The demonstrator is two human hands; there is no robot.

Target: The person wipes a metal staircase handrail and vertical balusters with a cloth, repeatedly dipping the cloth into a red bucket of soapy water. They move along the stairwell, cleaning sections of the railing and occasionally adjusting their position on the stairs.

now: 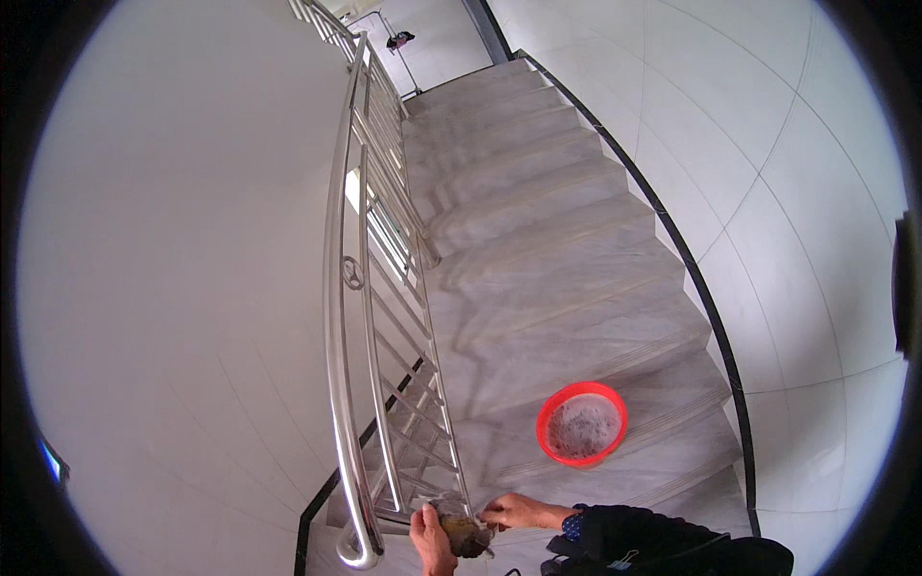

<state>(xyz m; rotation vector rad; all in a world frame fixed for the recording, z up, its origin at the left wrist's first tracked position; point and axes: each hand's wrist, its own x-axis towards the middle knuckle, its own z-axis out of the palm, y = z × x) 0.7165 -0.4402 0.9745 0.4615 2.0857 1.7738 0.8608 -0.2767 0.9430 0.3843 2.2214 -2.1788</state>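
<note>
Near the bottom of the view, my left hand [431, 540] grips a crumpled, greyish-brown cloth [464, 534] with a yellowish patch; it looks like a dirty rag. My right hand [517, 511] reaches in from the right, its fingertips pinching the cloth's edge. Both hands are close to the foot of the stainless-steel stair railing [371, 338]. Ahead and to the right, a red plastic basin [542, 439] of foamy, greyish water [585, 425] stands on a stair tread.
Grey stone stairs [547, 288] stretch away from me, with a black skirting strip [702, 288] along the white tiled wall [799, 273]. The railing's curled end [360, 554] lies left of my hands. A metal rack [403, 61] with a dark item on it stands beyond the stairs.
</note>
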